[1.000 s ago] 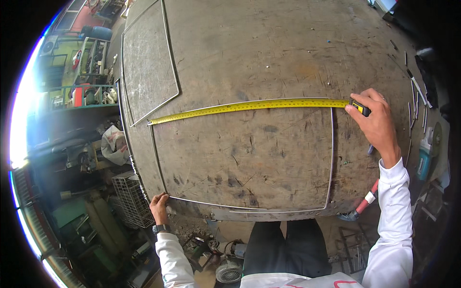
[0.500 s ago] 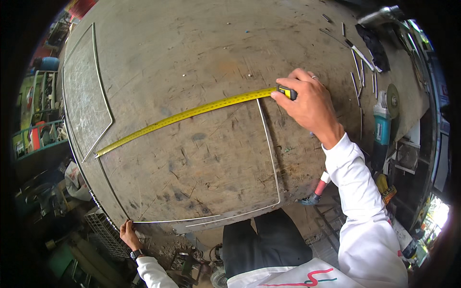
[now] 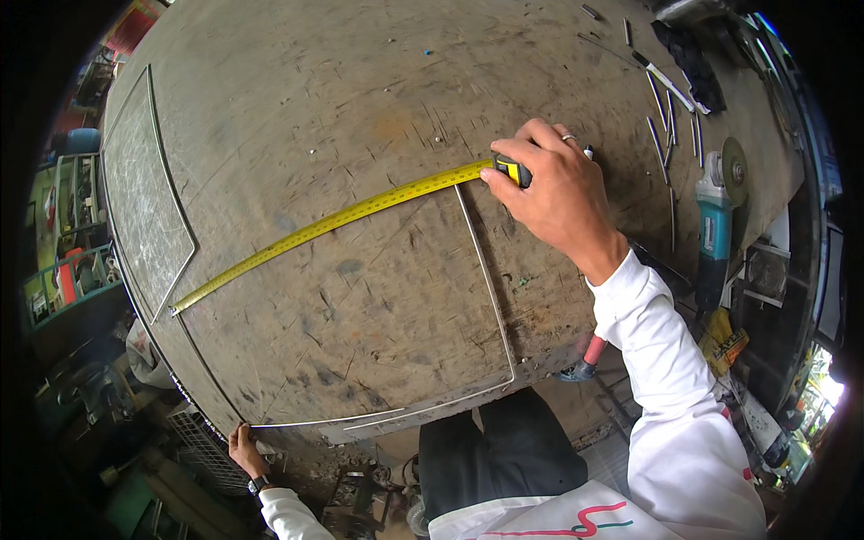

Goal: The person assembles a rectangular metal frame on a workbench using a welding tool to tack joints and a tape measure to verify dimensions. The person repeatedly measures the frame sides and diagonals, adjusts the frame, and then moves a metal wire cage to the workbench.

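Note:
My right hand (image 3: pixel 562 193) is closed around the black-and-yellow case of a tape measure (image 3: pixel 511 171). Its yellow blade (image 3: pixel 351 214) stretches left across the worn table, and the blade's tip lies by the upper end of a thin bent metal rod (image 3: pixel 205 360). At the near left corner of that rod, on the table's edge, my left hand (image 3: pixel 245 450) pinches the bend. Another bent rod (image 3: pixel 486 270) stands opposite, its upper end just under the blade near the case. Along the near edge the two rods' lower arms overlap side by side.
Farther left lies another bent rod frame (image 3: pixel 171 171) on the table (image 3: pixel 297 99). At the right rest a teal angle grinder (image 3: pixel 715 225), several short metal rods (image 3: pixel 657 144) and a dark cloth (image 3: pixel 688 67). A red-handled tool (image 3: pixel 594 351) sits at the near edge, right of my legs.
The view has shifted slightly, moving most of the table leftward in the picture. Both hands keep their holds, and the tape stays stretched between the rods' upper ends.

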### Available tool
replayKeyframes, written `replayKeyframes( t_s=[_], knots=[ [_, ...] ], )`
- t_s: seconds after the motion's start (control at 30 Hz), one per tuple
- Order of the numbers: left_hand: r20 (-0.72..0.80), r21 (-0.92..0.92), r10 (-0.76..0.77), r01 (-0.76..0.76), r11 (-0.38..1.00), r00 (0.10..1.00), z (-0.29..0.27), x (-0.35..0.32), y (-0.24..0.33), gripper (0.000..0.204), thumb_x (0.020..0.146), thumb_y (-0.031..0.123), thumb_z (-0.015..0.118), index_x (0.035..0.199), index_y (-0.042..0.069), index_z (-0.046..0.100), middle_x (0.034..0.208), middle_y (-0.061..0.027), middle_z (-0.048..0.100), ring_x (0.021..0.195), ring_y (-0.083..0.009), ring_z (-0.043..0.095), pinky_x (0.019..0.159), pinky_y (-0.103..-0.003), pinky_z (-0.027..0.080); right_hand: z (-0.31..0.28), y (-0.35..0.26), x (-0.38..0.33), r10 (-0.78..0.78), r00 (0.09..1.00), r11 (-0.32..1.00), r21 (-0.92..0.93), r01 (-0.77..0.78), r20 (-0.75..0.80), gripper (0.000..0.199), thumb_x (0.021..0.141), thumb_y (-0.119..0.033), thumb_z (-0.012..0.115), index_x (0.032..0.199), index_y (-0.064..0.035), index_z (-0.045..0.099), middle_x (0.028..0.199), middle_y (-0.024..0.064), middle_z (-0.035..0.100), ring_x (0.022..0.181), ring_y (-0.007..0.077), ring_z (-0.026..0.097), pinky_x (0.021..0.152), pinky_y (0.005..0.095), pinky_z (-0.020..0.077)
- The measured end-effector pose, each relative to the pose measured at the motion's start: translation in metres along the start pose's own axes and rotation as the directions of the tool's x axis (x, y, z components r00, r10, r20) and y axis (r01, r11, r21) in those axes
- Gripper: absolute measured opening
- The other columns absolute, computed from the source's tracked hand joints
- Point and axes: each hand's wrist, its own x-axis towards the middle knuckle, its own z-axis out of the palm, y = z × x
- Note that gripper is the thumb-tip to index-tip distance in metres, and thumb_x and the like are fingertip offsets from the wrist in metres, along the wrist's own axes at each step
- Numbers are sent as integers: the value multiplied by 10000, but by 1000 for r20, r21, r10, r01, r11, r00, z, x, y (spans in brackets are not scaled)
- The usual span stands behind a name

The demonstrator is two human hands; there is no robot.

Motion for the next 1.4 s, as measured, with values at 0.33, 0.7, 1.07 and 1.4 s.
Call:
replayKeyframes(
  t_s=[0.33, 0.7, 1.07, 1.4],
  knots=[
    [8, -2, -6, 6, 1000, 1000, -2, 0, 2, 180, 958, 144, 770, 1096, 33, 735, 974, -22, 735, 866, -104, 664, 794, -247, 513, 2, -1, -4, -13, 1000, 1000, -13, 13, -12, 307, 907, -248, 818, 1127, -39, 773, 1043, 91, 680, 1000, 294, 660, 839, 421, 557],
    [-138, 504, 400, -283, 816, 906, 64, -62, 41, 360, 1009, 223, 762, 1271, -5, 667, 1264, -135, 636, 1135, -247, 603, 973, -386, 493, -21, -6, -31, 36, 998, 975, 216, -45, 49, 304, 926, -203, 805, 1118, 29, 766, 1027, 139, 713, 915, 280, 710, 836, 367, 547],
    [631, -12, 737, -947, 322, 243, 187, -193, 84, 453, 818, 149, 817, 1264, 216, 781, 1154, -52, 667, 1035, -291, 622, 912, -434, 509, -68, -59, -160, 135, 961, 980, 112, -166, 242, 282, 920, -105, 781, 1153, 50, 754, 1060, 114, 688, 917, 193, 676, 862, 322, 531],
    [249, 61, 863, -896, 440, 441, 241, -212, 93, 283, 865, 102, 791, 1133, 188, 825, 1048, -52, 663, 965, -289, 609, 869, -417, 496, -77, -64, -195, 287, 927, 932, 153, -328, 240, 279, 965, -127, 759, 1194, 33, 759, 1150, 89, 678, 627, 127, 647, 633, 288, 505]
  ],
)
